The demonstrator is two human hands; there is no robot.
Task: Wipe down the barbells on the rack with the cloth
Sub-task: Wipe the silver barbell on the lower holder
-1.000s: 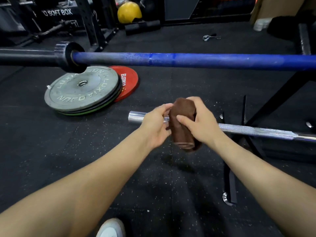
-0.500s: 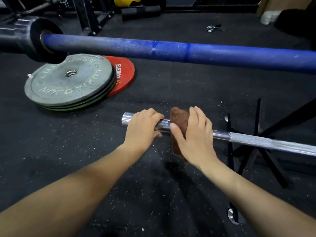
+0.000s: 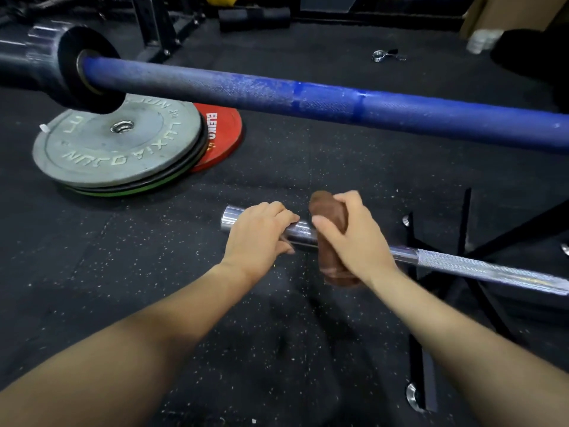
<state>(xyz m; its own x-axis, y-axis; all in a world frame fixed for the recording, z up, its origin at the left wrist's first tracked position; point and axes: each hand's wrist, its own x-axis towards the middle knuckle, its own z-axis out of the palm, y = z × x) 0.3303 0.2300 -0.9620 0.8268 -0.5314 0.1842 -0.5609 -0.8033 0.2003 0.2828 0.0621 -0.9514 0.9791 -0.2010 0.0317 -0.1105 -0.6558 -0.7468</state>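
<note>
A chrome barbell (image 3: 480, 266) lies low on the rack and runs from the centre to the right edge. My left hand (image 3: 260, 237) grips its smooth sleeve near the free end. Just to the right, my right hand (image 3: 354, 241) holds a brown cloth (image 3: 328, 211) wrapped over the same sleeve, and the cloth's lower end hangs below the bar. A blue barbell (image 3: 308, 100) with a dark collar at its left end crosses the view higher up, above and beyond both hands.
A stack of grey, black and green plates (image 3: 117, 143) lies on the rubber floor at left, with a red plate (image 3: 220, 134) partly under it. Black rack legs (image 3: 415, 318) stand at right. A spring collar (image 3: 380, 55) lies far back.
My left hand has gone from the cloth to gripping the chrome sleeve. My right hand has brought the cloth down around the bar. The view has moved closer.
</note>
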